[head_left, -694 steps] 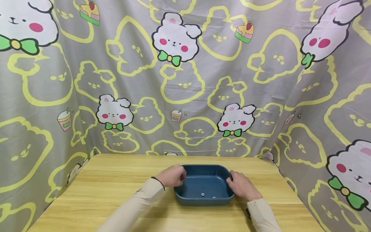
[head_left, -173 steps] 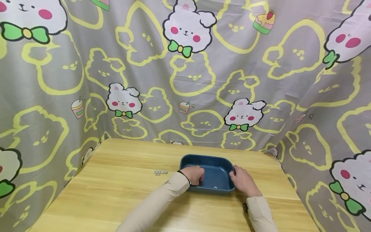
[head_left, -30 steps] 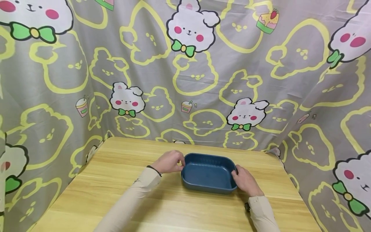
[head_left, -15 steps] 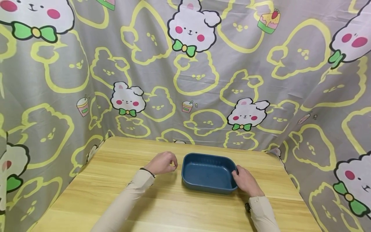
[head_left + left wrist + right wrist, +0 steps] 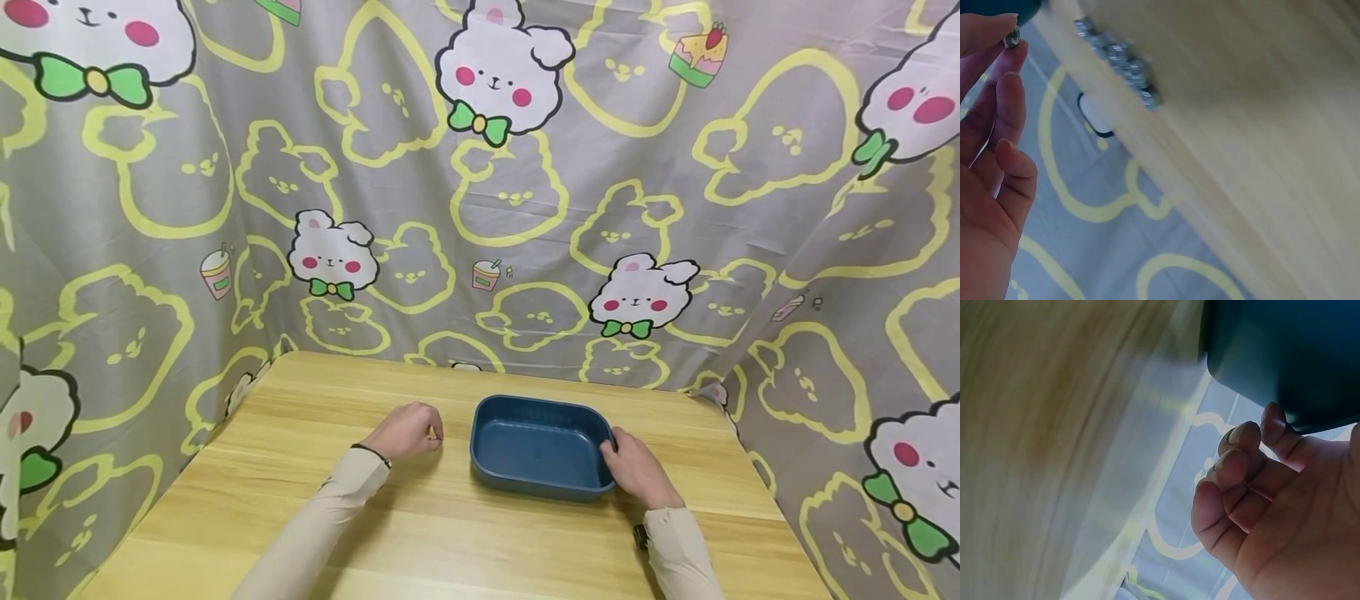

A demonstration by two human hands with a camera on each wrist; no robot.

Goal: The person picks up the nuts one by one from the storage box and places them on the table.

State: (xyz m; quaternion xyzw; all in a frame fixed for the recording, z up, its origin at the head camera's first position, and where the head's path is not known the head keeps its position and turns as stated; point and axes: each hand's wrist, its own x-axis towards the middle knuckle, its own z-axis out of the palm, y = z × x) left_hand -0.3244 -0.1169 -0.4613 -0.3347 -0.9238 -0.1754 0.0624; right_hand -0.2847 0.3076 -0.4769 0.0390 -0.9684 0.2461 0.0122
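My left hand (image 5: 405, 429) hovers over the table, left of a dark blue rectangular tray (image 5: 525, 485). Between thumb and forefinger it pinches a small metal nut (image 5: 1012, 39), which shows only in the left wrist view. Several more nuts (image 5: 1124, 60) lie grouped on the tabletop in that view; in the head view the left hand covers them. My right hand (image 5: 641, 473) grips the tray's right rim, thumb inside and the other fingers outside. Nothing lies on the tray's visible floor.
The light wood table (image 5: 450, 542) runs back to a grey curtain (image 5: 420, 192) printed with cartoon rabbits, which also closes in both sides. A dark band (image 5: 641, 536) circles the right wrist.
Nuts seen inside the tray earlier are gone from it; a group formed on the table to its left. Over the last second my left hand moved left from the tray's rim; the right stayed.
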